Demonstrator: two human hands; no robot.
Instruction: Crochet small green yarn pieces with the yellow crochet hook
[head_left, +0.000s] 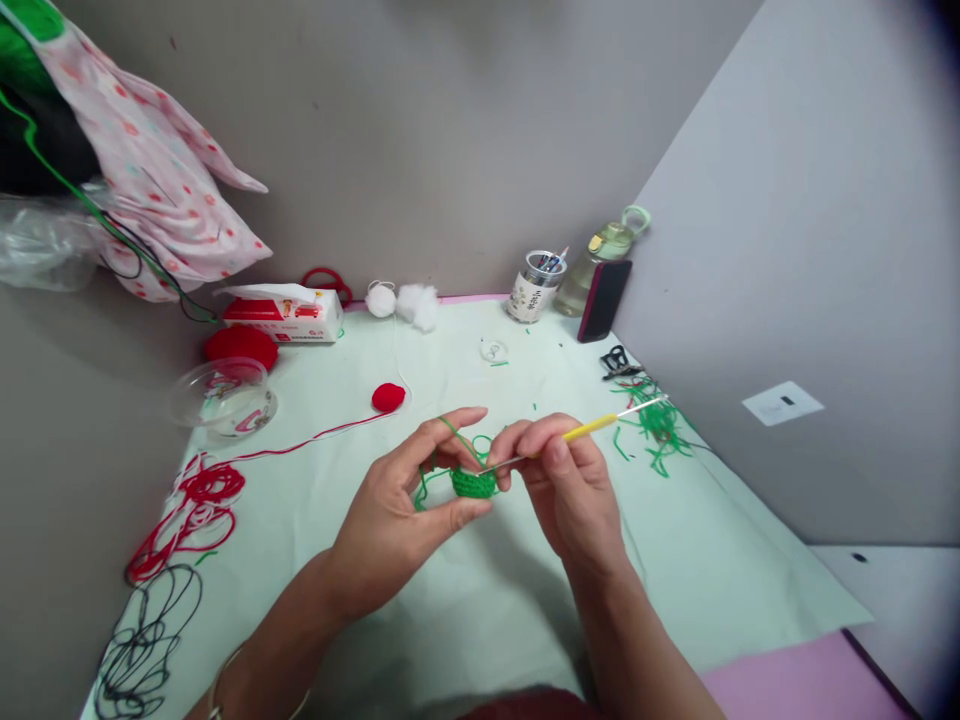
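Observation:
My left hand [409, 510] pinches a small green crocheted piece [473, 483] between thumb and fingers, with green yarn [450, 435] looped over the raised index finger. My right hand [562, 480] is closed on a yellow-handled crochet hook [592, 427], whose metal tip pokes into the top of the green piece. Both hands hover over the pale green table cover [487, 610] in the middle of the view.
Red yarn [195, 510] and black yarn [142, 640] lie at the left. A small red crocheted piece [388, 397], a clear plastic lid [221, 395], a tissue box [285, 315], white stuffing [416, 303], a pen jar [534, 285], a bottle [596, 265], scissors [616, 362] and green yarn scraps [656, 425] ring the back.

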